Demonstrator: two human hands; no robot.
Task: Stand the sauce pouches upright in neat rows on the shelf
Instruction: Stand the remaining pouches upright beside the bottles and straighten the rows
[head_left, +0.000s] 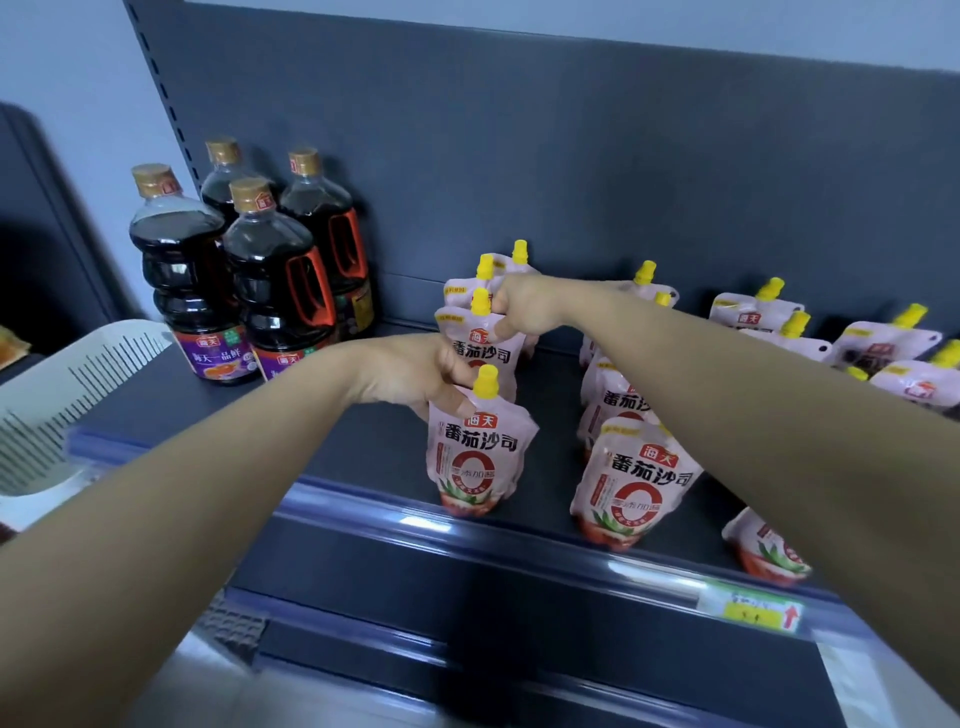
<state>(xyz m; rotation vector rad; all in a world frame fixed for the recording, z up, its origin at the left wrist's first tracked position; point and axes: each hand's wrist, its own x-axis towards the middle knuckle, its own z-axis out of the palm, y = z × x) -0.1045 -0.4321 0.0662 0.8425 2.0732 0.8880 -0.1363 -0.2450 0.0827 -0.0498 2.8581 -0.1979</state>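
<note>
Two pouches, likely soft and light; take by stiffer top: left grip (415, 376) pinches near pouch (480, 457), right grip (522, 312) pinches pouch behind (485, 348).

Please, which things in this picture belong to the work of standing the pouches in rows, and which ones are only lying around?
Part of the job: front pouch, gripped by the left hand; second pouch, pinched by the right hand; tipped pouches at far right; shelf.
Just there: soy sauce bottles; white basket; price label.
</note>
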